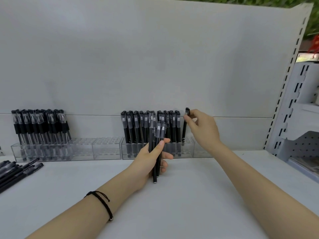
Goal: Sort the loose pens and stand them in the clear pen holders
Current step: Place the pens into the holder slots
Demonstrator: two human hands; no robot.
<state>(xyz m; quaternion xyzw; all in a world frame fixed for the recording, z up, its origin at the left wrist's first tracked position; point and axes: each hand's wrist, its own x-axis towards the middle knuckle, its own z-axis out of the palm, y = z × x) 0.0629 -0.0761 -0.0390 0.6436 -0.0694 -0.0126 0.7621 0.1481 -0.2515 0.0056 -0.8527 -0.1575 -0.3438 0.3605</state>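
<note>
Hands: right (201,129) atop pen (184,130) (left (152,159) around bundle (155,135))

The light is soft, even and cool, with no clear source. The bench (189,200) and back panel (155,57) read as flat pale grey, and only faint, blurry shadows sit beneath the forearms. The clear pen holders (107,149) carry a mild sheen, no hard glare. The middle is sharp: print on the held pens (154,135) in the left hand (151,159) is legible. Toward the edges the wide lens bends things, so the slotted upright (291,75) bows and leans, and the loose pens (15,169) at far left go soft. The foliage (315,16) at top right is brighter and blurred.
</note>
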